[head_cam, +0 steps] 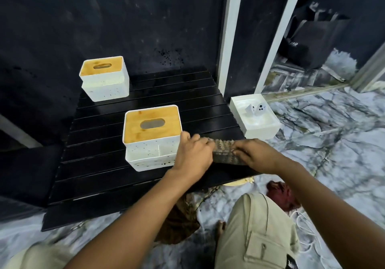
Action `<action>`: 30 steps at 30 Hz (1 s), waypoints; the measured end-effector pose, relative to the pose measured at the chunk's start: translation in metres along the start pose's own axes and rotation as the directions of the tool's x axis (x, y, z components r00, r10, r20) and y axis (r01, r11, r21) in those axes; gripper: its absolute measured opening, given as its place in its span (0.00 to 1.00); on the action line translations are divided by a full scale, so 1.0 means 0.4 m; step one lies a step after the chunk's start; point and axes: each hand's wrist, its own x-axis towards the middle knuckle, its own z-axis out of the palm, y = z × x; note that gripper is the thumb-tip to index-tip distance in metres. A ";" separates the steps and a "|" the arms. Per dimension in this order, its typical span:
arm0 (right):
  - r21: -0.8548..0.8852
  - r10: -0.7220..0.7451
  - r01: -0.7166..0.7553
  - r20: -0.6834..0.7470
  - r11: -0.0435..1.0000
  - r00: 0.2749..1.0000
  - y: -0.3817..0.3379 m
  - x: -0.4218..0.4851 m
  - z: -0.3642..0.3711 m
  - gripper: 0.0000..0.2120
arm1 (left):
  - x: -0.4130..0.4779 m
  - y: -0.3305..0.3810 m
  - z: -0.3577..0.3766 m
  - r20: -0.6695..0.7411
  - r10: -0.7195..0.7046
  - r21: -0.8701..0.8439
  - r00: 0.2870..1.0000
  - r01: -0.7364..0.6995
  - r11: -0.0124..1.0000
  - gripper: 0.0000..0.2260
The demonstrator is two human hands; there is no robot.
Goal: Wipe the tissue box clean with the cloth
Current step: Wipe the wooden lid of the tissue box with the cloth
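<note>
A white tissue box [151, 137] with a wooden slotted lid stands near the middle of a low black slatted table [100, 177]. Its white front is speckled with dark spots. Just right of it, a brownish patterned cloth [224, 151] is stretched between both hands. My left hand [192, 154] grips the cloth's left end, its knuckles beside the box's right front corner. My right hand [257, 154] pinches the cloth's right end over the table's right edge.
A second, similar tissue box [104, 78] stands at the table's far left corner. A white open tray [255, 115] with small items sits on the marble floor to the right. My knees and another patterned cloth [181, 221] are below the table's front edge.
</note>
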 end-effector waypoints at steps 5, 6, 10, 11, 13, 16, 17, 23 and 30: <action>0.089 0.160 -0.151 -0.101 0.984 0.982 0.021 0.095 -0.011 0.06 | 0.107 -0.040 -0.018 0.164 -0.070 0.128 0.984 0.049 0.991 0.09; 0.054 0.190 -0.185 -0.134 0.981 0.972 0.031 0.109 -0.005 0.06 | 0.121 -0.046 -0.011 0.161 -0.066 0.133 0.985 0.044 0.990 0.10; -0.043 0.216 -0.231 -0.222 0.972 0.951 0.056 0.121 0.027 0.07 | 0.127 -0.047 -0.001 0.114 0.028 0.149 0.993 -0.045 0.988 0.08; -0.015 0.184 -0.193 -0.250 0.981 0.951 0.057 0.115 0.034 0.07 | 0.118 -0.040 0.005 0.112 0.078 0.154 0.991 -0.095 0.983 0.06; 0.067 0.093 -0.079 -0.248 0.995 0.964 0.055 0.097 0.047 0.09 | 0.092 -0.021 0.033 0.163 0.164 0.083 0.973 -0.180 0.980 0.09; 0.042 0.045 -0.040 -0.108 0.998 0.993 0.037 0.067 0.067 0.17 | 0.051 -0.008 0.064 0.278 0.115 0.040 0.954 -0.131 0.991 0.17; 0.012 0.060 -0.059 -0.085 0.998 0.995 0.032 0.061 0.070 0.19 | 0.039 -0.008 0.073 0.264 0.105 0.038 0.959 -0.119 0.992 0.18; 0.039 0.074 -0.073 -0.028 0.997 0.997 0.015 0.032 0.033 0.18 | -0.025 -0.004 0.090 0.254 0.069 -0.102 0.965 -0.044 0.994 0.25; -0.247 -0.166 0.182 0.086 0.952 0.982 -0.035 0.045 0.107 0.33 | -0.136 -0.054 -0.023 -0.235 0.028 -0.372 0.971 -0.116 0.921 0.14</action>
